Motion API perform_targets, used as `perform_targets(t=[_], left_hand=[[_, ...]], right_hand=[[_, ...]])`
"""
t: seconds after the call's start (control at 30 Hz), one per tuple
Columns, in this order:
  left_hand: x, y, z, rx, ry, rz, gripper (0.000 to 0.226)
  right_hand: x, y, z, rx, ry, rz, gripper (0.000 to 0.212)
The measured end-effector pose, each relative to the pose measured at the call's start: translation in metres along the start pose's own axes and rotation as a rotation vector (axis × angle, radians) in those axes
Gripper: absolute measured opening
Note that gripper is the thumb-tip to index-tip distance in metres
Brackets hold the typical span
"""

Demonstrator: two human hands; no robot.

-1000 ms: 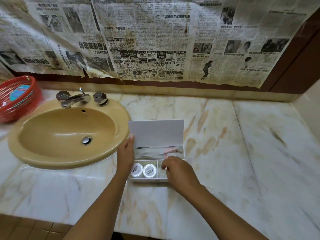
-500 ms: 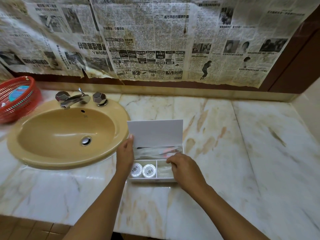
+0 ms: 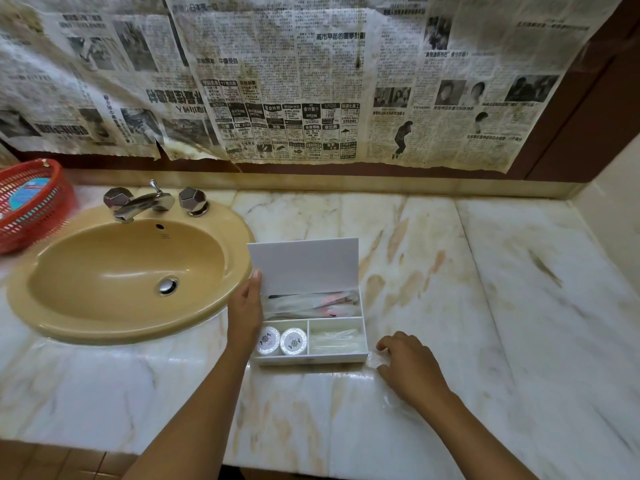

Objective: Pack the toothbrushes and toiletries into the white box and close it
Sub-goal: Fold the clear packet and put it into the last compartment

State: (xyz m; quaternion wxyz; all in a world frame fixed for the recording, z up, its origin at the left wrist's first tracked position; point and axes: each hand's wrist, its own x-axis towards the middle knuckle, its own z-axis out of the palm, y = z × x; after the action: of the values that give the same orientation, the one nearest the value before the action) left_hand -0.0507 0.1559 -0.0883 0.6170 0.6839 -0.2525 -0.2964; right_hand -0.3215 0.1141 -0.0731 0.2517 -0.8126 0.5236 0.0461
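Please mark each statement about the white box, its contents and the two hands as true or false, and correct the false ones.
1. The lid of the white box is closed. False: it stands open.
2. Two round soaps lie in the front left compartment. True.
3. The right hand is inside the box. False: it is on the counter, on a clear wrapper.
4. The left hand is at the box's left side. True.

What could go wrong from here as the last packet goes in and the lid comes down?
The clear packet under the right hand is thin and could slip on the glossy counter. The wrapped toothbrushes sit high in the white box, so the lid, propped by the left hand, may catch them.
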Motion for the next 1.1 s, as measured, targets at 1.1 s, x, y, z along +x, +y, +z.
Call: perform_targets(t=[1.1], left_hand=[[0.000, 0.001, 0.000, 0.001, 0.006, -0.016, 0.035]], right_hand=[[0.011, -0.077, -0.008, 0.163, 0.386, -0.377, 0.009]])
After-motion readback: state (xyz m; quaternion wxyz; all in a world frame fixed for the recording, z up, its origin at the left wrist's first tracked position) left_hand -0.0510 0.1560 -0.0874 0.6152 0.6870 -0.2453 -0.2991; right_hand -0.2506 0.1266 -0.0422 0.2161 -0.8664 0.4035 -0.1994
